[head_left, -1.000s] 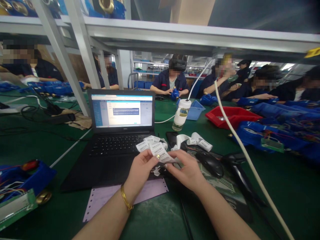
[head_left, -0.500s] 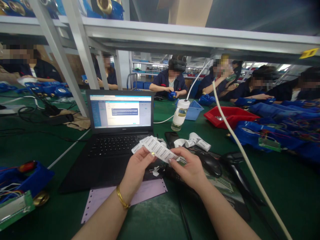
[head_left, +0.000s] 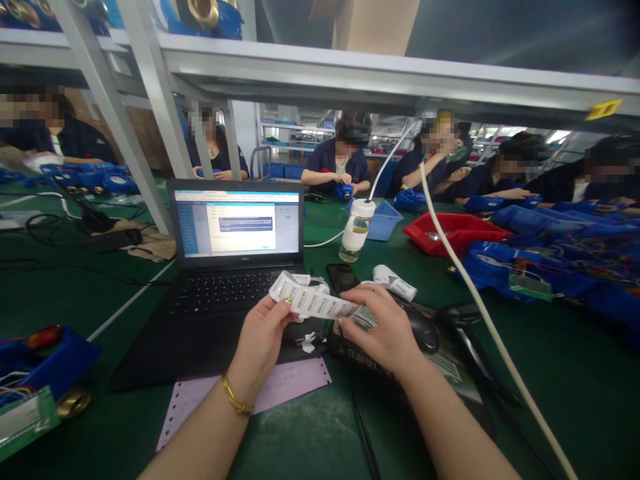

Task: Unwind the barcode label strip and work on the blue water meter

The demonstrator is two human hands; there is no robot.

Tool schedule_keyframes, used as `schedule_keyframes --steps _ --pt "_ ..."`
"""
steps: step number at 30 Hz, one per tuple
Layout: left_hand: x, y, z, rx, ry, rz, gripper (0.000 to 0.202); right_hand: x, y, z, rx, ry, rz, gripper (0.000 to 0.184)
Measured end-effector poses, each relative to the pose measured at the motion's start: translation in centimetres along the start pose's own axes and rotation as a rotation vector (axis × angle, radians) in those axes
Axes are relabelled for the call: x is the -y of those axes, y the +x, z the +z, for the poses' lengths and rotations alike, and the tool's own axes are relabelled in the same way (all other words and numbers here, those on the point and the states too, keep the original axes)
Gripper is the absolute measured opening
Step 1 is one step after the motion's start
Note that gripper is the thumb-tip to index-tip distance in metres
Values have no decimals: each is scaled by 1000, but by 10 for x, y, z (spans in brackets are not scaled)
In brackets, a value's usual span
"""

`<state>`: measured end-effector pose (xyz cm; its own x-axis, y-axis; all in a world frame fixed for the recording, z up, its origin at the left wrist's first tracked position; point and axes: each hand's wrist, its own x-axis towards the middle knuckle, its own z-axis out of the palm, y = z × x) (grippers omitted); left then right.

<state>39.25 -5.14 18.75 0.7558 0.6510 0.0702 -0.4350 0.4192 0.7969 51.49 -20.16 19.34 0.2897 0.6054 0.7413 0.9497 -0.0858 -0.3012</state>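
Note:
A white strip of barcode labels [head_left: 313, 301] is stretched between my two hands above the front edge of an open black laptop [head_left: 225, 267]. My left hand [head_left: 263, 337], with a gold bangle on the wrist, pinches the strip's left part. The strip's right end is pinched by my right hand [head_left: 383, 327], which hovers over a black mouse [head_left: 423, 330]. Another curled strip of labels [head_left: 395, 281] lies on the green table behind my right hand.
A pink perforated sheet [head_left: 260, 393] lies under my left wrist. A black phone [head_left: 341, 277], a white-capped bottle [head_left: 356, 230], a blue bin [head_left: 384, 220] and a red tray [head_left: 453, 233] stand behind. A white hose [head_left: 480, 300] crosses the right side. Blue devices [head_left: 540, 267] lie right and at left [head_left: 35, 373]. Several seated people work opposite.
The label strip has been pulled straighter and lower between my hands. My right hand moved slightly right over the mouse. The view has shifted a little.

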Motion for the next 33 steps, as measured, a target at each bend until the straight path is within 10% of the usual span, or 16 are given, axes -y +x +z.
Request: schedule_keyframes --steps 9,21,33 --pt "-1 9 -8 -108 -185 -33 12 -9 1 2 -5 179 179 47" --pt "-12 11 -5 -267 -275 -32 16 -40 -7 4 369 -213 207 50" --pt "2 -3 -1 126 93 -142 45 -16 1 7 64 224 328 28"
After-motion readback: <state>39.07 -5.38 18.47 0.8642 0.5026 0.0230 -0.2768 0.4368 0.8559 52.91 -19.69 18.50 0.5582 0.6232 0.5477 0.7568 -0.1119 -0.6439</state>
